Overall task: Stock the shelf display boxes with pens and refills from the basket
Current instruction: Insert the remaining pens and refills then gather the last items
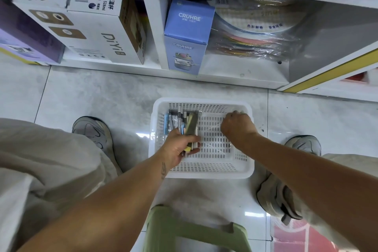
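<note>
White basket (pixel 201 173) on floor, in front of shelf (pixel 204 77). Left hand (pixel 180 147): arm stretched down, fingers curled round bundle of pens (pixel 184 121) over basket's left side. Right hand (pixel 237 125): fist-like at basket's far right rim; grip can't tell.

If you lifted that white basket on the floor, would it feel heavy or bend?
Probably light: the white basket has slotted plastic walls and looks nearly bare, since the left hand grips the pens. Thin walls may flex slightly. It would likely slide easily on the glossy tiles.
</note>
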Action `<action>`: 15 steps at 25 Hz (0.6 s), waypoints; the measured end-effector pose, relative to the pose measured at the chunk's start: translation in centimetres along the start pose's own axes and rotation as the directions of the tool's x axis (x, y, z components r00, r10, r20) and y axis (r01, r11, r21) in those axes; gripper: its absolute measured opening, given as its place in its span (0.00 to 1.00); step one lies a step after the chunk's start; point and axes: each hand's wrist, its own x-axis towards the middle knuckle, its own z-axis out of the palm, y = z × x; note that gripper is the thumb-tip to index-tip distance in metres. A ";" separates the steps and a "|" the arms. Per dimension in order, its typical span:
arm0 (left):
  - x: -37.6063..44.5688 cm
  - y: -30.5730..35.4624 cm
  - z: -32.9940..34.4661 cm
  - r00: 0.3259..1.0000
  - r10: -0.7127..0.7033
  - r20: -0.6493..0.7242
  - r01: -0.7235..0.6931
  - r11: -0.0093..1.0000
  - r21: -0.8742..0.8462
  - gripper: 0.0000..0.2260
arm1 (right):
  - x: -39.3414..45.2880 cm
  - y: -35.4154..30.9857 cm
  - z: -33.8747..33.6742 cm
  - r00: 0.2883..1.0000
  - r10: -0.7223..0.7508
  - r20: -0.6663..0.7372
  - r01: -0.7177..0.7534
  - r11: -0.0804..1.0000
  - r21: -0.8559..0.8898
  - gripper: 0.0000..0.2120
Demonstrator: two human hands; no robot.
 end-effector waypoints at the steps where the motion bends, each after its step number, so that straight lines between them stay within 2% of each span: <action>1: 0.1 -0.2 0.0 1.000 0.013 0.018 -0.013 1.000 0.016 0.24 | 0.2 -0.2 0.1 1.000 -0.010 0.013 0.010 0.999 -0.031 0.17; 4: 0.1 -0.3 0.1 0.998 0.038 0.058 -0.041 0.997 0.064 0.20 | 0.7 -0.8 0.3 0.998 -0.045 0.041 0.043 0.998 0.049 0.15; 6: 0.0 -0.1 0.2 0.996 0.030 0.087 -0.037 0.996 0.082 0.19 | 0.9 -1.0 -0.2 0.999 -0.020 0.044 0.008 0.963 0.268 0.10; 7: -0.2 0.2 0.3 0.995 0.022 0.096 -0.030 0.996 0.088 0.18 | 0.8 -0.9 -0.7 0.998 -0.015 0.058 -0.012 0.896 0.444 0.06; 8: -0.6 0.6 0.5 0.995 0.017 0.100 -0.026 0.995 0.096 0.18 | 0.7 -0.5 -1.3 0.996 -0.026 0.080 -0.033 0.758 0.652 0.03; 9: -1.1 1.2 0.8 0.995 0.013 0.099 -0.024 0.994 0.108 0.19 | 0.3 0.1 -2.0 0.994 -0.047 0.101 -0.059 0.544 0.837 0.05; 10: -1.7 1.8 1.2 0.995 0.012 0.103 -0.025 0.991 0.128 0.20 | -0.3 0.8 -2.9 0.992 -0.069 0.103 -0.078 0.299 0.951 0.08; 11: -2.4 2.7 1.7 0.993 0.014 0.119 -0.032 0.988 0.151 0.20 | -1.1 1.6 -3.9 0.994 -0.064 0.090 -0.084 0.088 0.993 0.10; 12: -3.0 3.7 2.2 0.989 0.022 0.144 -0.046 0.985 0.165 0.20 | -1.9 2.4 -4.9 0.996 -0.032 0.082 -0.084 -0.060 0.995 0.10; 13: -3.9 4.9 2.9 0.983 0.036 0.178 -0.067 0.983 0.171 0.19 | -2.9 3.4 -5.9 0.997 0.010 0.078 -0.076 -0.149 0.986 0.09; 15: -5.8 7.7 4.4 0.962 0.060 0.266 -0.109 0.979 0.173 0.17 | -5.0 5.3 -7.8 0.995 0.083 0.052 -0.029 -0.260 0.965 0.07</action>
